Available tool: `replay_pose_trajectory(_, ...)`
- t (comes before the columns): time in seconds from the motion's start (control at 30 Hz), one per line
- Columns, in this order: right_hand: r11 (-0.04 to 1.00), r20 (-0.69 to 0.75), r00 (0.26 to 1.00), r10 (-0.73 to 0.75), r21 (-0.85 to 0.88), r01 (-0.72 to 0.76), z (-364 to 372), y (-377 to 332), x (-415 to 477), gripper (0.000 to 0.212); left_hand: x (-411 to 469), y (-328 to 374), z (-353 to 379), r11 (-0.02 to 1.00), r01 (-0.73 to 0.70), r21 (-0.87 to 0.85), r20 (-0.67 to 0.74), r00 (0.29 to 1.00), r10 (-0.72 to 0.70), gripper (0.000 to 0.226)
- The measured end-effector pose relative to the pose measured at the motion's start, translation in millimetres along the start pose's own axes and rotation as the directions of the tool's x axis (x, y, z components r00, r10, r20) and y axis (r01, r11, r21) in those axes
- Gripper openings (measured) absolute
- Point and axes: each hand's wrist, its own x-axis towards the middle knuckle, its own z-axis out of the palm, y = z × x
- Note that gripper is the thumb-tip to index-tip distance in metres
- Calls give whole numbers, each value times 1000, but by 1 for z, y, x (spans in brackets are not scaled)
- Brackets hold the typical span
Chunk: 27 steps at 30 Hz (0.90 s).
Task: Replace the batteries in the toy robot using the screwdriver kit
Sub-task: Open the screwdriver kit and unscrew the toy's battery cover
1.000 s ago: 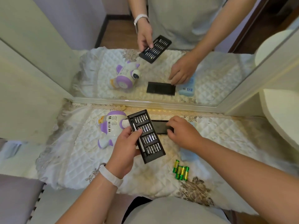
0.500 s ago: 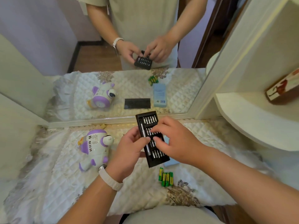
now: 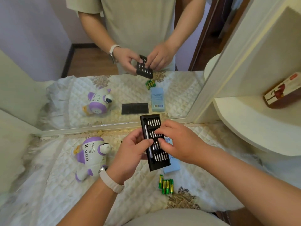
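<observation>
I hold the black rectangular plastic screwdriver-kit tray (image 3: 158, 163) above the white quilted cloth (image 3: 48, 185). Its long axis runs away from me toward the mirror (image 3: 48, 62), the far end leaning slightly left. Rows of silver bits (image 3: 160, 156) face up. My left hand (image 3: 132, 154) grips its left edge; my right hand (image 3: 177, 144) pinches at the middle rows' bits.

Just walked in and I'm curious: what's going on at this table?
A person's left hand holds an open black plastic case of silver screwdriver bits above the white quilted cloth. The fingers of the right hand are on its middle rows, apparently choosing a bit. The white and purple toy robot lies untouched to the left, with green batteries nearby.
</observation>
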Motion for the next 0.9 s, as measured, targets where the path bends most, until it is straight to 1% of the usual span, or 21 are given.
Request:
replay_pose_trajectory(0.1, 1000, 10, 1000, 9, 11, -9, -4, 7, 2, 34, 4, 1, 1, 1000, 8, 27, 35, 999, -9, 29)
replay_pose_trajectory(0.27, 1000, 30, 1000, -3, -2, 3, -9, 12, 9, 36, 12, 3, 2, 999, 19, 39, 44, 999, -21, 26)
replay_pose_trajectory(0.43, 998, 21, 1000, -18, -53, 19, -12, 14, 15, 25, 15, 8, 0, 998, 1, 56, 58, 998, -4, 26)
replay_pose_trajectory(0.6, 996, 66, 997, -46, -75, 51, -9, 14, 20, 16, 14, 6, -5, 996, 4, 86, 82, 997, -11, 26)
replay_pose_trajectory(0.9, 981, 131, 988, -85, -161, 106, -3, 18, 18, 11, 13, -2, -9, 995, 74, 67, 118, 990, -81, 26)
